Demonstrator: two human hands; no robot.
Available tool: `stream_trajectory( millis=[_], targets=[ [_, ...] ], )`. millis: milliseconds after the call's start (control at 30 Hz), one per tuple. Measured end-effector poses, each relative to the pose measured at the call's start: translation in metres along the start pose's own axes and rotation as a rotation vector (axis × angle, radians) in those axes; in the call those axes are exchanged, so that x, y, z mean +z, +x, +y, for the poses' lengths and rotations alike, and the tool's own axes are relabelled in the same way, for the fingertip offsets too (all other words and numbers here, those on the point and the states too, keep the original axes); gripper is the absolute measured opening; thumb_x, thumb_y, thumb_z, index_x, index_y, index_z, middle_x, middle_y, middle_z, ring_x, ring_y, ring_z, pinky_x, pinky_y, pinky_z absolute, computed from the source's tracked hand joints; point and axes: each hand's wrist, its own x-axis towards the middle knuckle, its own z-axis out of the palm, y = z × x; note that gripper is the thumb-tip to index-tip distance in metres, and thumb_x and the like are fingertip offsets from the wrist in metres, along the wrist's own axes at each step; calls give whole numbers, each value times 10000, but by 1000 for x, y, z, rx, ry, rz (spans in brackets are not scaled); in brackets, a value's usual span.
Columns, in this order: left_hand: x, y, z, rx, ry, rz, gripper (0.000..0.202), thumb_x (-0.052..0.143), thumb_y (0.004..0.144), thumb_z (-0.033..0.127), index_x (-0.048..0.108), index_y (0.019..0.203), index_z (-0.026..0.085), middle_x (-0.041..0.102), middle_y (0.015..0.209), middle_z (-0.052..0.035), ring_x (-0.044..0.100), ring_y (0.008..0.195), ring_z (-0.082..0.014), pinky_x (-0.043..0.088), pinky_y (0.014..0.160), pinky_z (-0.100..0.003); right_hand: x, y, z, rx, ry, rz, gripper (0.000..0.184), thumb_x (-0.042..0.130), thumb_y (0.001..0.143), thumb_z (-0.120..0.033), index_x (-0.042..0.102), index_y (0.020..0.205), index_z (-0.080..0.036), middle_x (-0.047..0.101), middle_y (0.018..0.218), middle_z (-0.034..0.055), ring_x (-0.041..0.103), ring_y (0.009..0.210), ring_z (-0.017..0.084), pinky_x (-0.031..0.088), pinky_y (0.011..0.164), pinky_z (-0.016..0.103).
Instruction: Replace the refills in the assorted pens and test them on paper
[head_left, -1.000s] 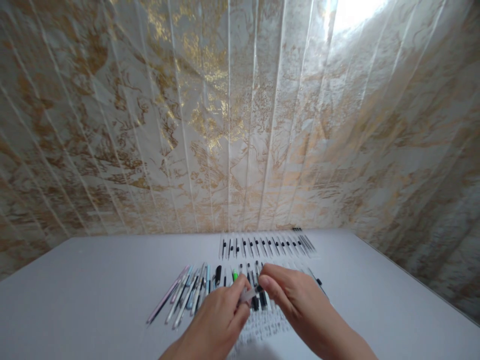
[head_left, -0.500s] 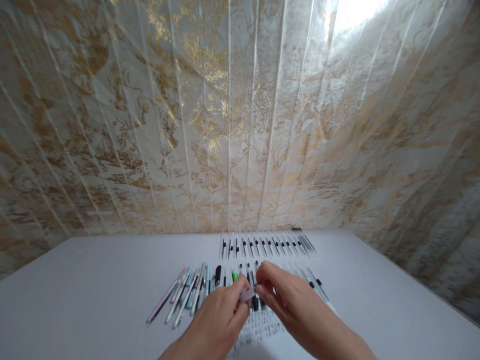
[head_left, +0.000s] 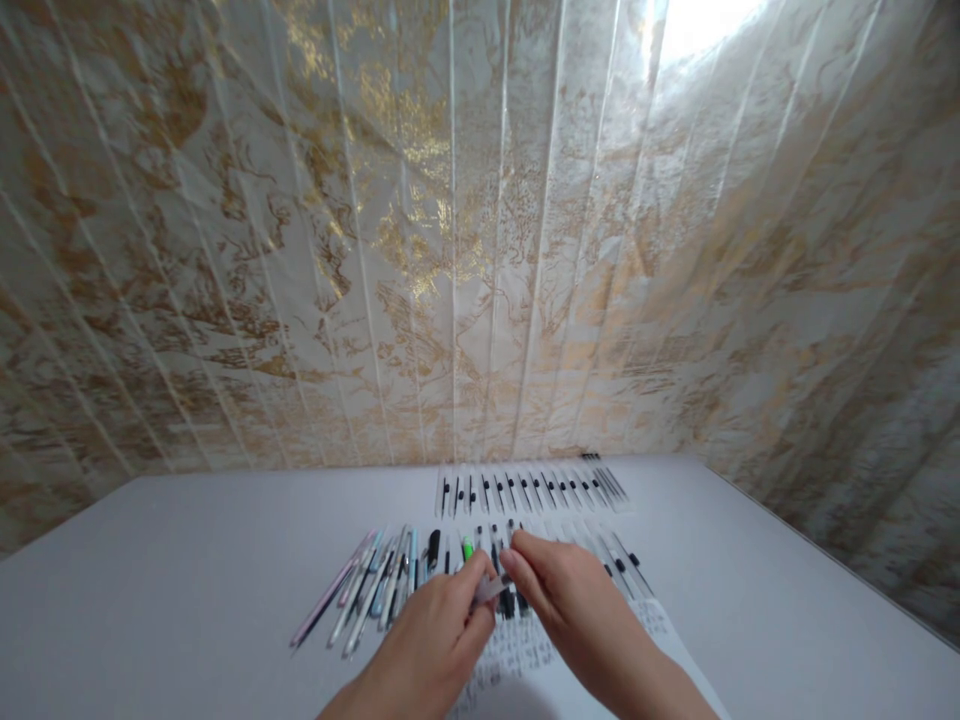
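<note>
My left hand [head_left: 450, 615] is closed around a short, pale, translucent tube that looks like a pen barrel [head_left: 490, 589]. Its outer end points up and right. Against that end, the thumb and fingers of my right hand [head_left: 559, 585] are pinched together; whatever they grip is hidden by the fingers. Beneath and behind both hands lie several pen parts with black pieces [head_left: 508, 603], partly covered. A bright green-ended pen [head_left: 468, 548] and a black pen cap [head_left: 434, 546] show just beyond my left hand.
To the left is a loose pile of pens [head_left: 371, 590]. Along the back runs a row of clear pen parts with black refills [head_left: 525, 490]. More dark refills [head_left: 634, 562] lie right of my hands. A handwritten sheet [head_left: 660, 630] is under my wrists; a patterned curtain [head_left: 450, 250] hangs behind the table.
My right hand has turned, its fingers closing tighter at the tube's end and its wrist shifting left, uncovering more of the sheet. My left hand stays around the tube.
</note>
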Motion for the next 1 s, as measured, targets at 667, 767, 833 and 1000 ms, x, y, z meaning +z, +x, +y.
stream_trajectory(
  millis=[667, 767, 833, 1000],
  targets=[
    [-1, -1, 1, 2, 203, 72, 184, 319, 943, 243, 501, 917, 234, 650, 708, 0, 633, 678, -222, 327, 582, -282, 5, -2, 0, -81, 79, 35, 289, 327, 976, -363, 338, 716, -235, 488, 687, -20, 451, 607, 146, 294, 587, 232],
    [-1, 0, 2, -36, 320, 61, 220, 329, 907, 171, 500, 1042, 207, 717, 829, -58, 692, 788, -281, 376, 618, -314, 11, 1, -1, -20, 89, 39, 340, 304, 973, -394, 319, 674, -232, 432, 614, -34, 390, 552, 138, 246, 552, 249],
    [-1, 0, 3, -67, 405, 56, 277, 336, 880, 131, 480, 1111, 185, 732, 902, -93, 705, 854, -321, 405, 645, -341, 14, 2, -1, 51, 133, 16, 381, 303, 964, -415, 315, 632, -228, 396, 558, -43, 350, 518, 129, 222, 533, 257],
    [0, 3, 2, -78, 407, 83, 274, 319, 879, 123, 469, 1103, 172, 724, 906, -120, 702, 876, -339, 422, 663, -359, 13, 4, 1, 133, 318, -27, 427, 360, 941, -448, 374, 581, -219, 383, 521, -49, 350, 497, 116, 241, 505, 238]
  ],
)
